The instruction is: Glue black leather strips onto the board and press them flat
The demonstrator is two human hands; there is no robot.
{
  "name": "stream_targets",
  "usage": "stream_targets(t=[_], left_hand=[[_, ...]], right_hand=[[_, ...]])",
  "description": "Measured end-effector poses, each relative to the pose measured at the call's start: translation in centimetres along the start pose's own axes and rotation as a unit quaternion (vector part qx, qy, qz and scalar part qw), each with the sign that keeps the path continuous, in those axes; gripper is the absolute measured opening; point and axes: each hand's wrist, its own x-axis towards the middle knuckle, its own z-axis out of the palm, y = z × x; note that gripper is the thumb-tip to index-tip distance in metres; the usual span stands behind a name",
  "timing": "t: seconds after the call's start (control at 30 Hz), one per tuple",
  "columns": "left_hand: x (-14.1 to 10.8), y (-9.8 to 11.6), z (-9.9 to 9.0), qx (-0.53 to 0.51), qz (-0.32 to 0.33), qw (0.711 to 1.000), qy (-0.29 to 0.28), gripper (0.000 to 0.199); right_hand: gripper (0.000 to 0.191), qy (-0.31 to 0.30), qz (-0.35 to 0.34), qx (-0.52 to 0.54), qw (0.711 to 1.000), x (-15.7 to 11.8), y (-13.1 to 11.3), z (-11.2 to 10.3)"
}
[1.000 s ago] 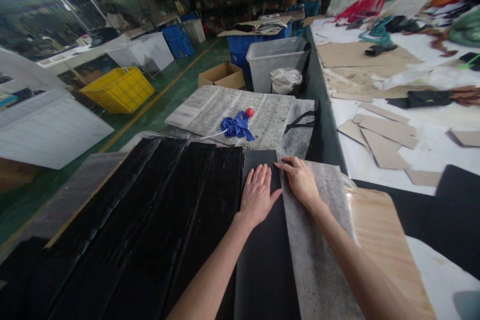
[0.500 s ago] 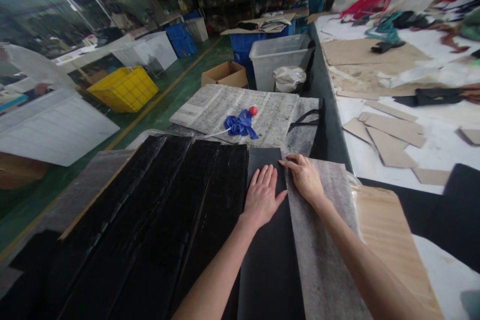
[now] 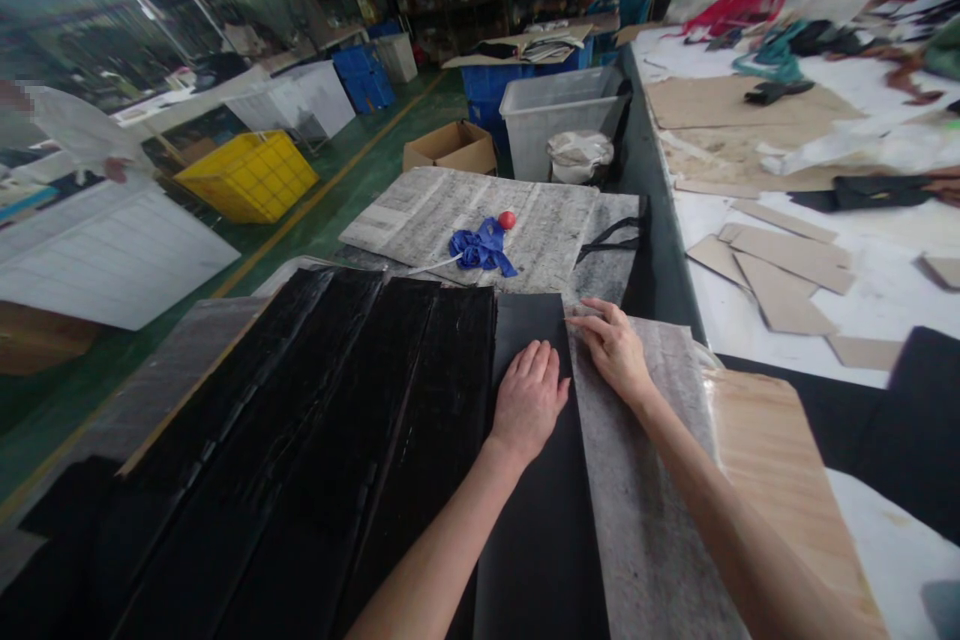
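Observation:
My left hand (image 3: 529, 398) lies flat on a long matte black strip (image 3: 536, 510), fingers stretched toward its far end and thumb near its right edge. On the right, my right hand (image 3: 613, 350) is at the strip's far right edge. Its fingers are extended and slightly apart, with the tips at that edge, and no held thing shows. Beneath the strip is a grey mottled board (image 3: 645, 480). Several glossy black strips (image 3: 442, 390) lie side by side to the left of my left hand.
Ahead, a blue cloth bundle (image 3: 484, 248) and a small red ball (image 3: 507, 220) rest on another grey board (image 3: 420, 210). A worktable (image 3: 720, 270) with cardboard pieces (image 3: 787, 260) runs along the right. At left, a co-worker's pale sleeve (image 3: 82, 125) shows behind a white bin (image 3: 97, 250).
My left hand has slid slightly right, its thumb drawn closer to the fingers. The right hand's fingertips have shifted slightly right and away. At far left, the co-worker's hand and sleeve have moved right.

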Motion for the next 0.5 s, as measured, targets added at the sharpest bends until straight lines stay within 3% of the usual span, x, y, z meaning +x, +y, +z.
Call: stream_targets(t=[0.3, 0.5], left_hand=[[-0.07, -0.20, 0.37, -0.006, 0.003, 1.000, 0.010, 0.041], [0.04, -0.20, 0.14, -0.024, 0.007, 1.000, -0.001, 0.041]], right_hand=[[0.027, -0.090, -0.028, 0.003, 0.995, 0.87, 0.56, -0.42], [0.023, -0.073, -0.036, -0.043, 0.996, 0.44, 0.43, -0.09]])
